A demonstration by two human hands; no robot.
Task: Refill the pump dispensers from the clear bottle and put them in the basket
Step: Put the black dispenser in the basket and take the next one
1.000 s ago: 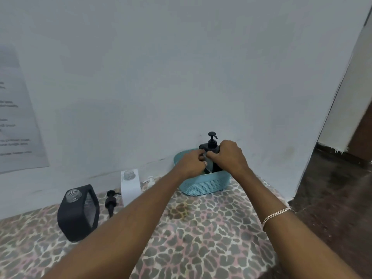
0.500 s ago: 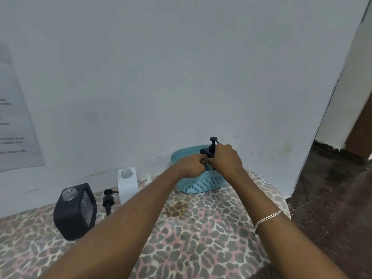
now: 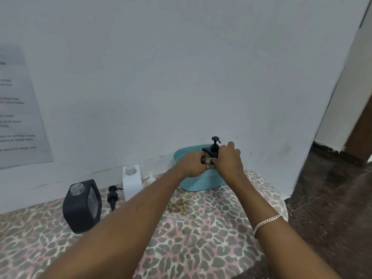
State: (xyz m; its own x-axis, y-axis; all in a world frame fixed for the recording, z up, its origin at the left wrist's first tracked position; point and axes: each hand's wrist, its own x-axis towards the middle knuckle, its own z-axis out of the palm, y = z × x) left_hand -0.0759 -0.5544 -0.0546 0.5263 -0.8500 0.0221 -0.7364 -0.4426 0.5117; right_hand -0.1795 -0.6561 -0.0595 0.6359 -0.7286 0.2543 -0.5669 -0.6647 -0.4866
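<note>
Both hands, left (image 3: pixel 191 165) and right (image 3: pixel 228 161), together over the basket (image 3: pixel 201 183), gripping something small beside the dispenser (image 3: pixel 213 151) inside, likely uncapping the bottle; next, pouring into open dispensers.

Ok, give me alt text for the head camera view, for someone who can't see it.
Both hands, left hand and right hand, meet over a teal basket by the wall, around a black pump dispenser standing inside. On the leopard-print cloth to the left stand an open black dispenser, a loose black pump and an open white dispenser.
</note>
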